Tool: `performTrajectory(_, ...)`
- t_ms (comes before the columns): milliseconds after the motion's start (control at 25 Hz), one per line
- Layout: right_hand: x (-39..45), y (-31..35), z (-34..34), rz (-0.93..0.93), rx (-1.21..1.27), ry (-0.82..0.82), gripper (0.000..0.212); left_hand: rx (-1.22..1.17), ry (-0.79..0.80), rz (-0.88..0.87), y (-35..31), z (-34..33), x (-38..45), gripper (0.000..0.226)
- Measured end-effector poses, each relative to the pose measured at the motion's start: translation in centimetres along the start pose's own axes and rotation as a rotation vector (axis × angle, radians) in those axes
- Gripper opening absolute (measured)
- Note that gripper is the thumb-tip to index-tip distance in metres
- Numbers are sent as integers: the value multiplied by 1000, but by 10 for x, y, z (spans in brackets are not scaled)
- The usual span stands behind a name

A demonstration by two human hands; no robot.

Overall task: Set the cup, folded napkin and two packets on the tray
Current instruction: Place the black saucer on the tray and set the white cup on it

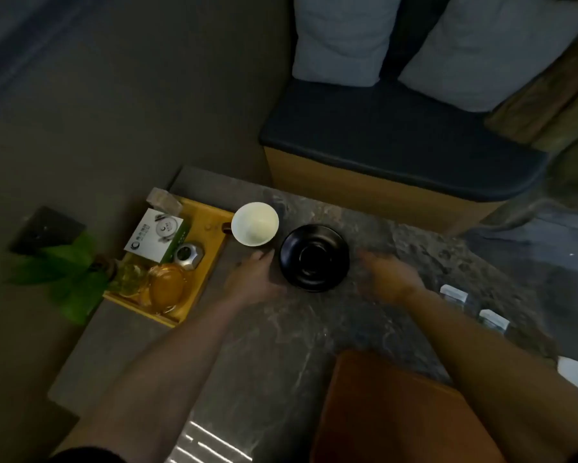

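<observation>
While both hands are hovering spread and empty over the table (280,329), left hand (254,279) and right hand (389,275) are flanking a black saucer (314,257). White cup (254,223) is sitting just beside the yellow tray (210,228); two packets (454,293) (493,320) are lying right.

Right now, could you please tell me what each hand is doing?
Left hand: open, empty, beside the black saucer.
Right hand: open, empty, blurred, over the table.

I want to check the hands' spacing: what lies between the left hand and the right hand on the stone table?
In the head view, the round black saucer lies between the left hand and right hand.
</observation>
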State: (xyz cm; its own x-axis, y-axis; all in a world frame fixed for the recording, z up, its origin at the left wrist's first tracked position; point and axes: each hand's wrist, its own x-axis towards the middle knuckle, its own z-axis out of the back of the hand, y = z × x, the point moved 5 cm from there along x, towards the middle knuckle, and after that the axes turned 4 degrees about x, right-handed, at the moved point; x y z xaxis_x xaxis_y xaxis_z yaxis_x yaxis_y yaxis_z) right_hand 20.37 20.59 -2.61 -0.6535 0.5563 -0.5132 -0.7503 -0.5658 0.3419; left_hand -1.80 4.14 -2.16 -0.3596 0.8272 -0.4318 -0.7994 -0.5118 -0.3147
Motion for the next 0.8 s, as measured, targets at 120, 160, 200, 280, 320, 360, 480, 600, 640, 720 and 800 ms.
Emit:
performTrajectory(120,13,9,-11,-4,37,59,104,-57,-3,35,-3,-14,7,113)
performTrajectory(160,14,13,-15,4,47,60,108,-24,-11,33,-5,-19,7,116)
performTrajectory(200,19,17,-17,8,64,44,110,0,-14,37,-5,-22,11,118)
performTrajectory(280,24,20,-22,2,101,12,113,16,-29,63,-4,-23,17,119)
performTrajectory(320,26,20,-25,-7,106,0,116,16,-38,71,-3,-25,19,119)
performTrajectory(360,26,21,-27,-9,97,-7,118,15,-34,71,-4,-27,19,118)
performTrajectory(480,28,21,-31,-3,95,-36,123,-26,-58,58,-3,-29,19,118)
performTrajectory(600,25,22,-32,-10,114,-75,125,-46,-53,55,-2,-29,21,119)
performTrajectory(640,24,23,-32,-12,115,-87,125,-44,-50,50,-3,-29,21,120)
performTrajectory(720,20,25,-31,-25,146,-103,124,-37,-33,51,-4,-30,22,121)
performTrajectory(800,12,26,-33,-35,174,-103,123,-28,-34,43,-6,-29,18,121)
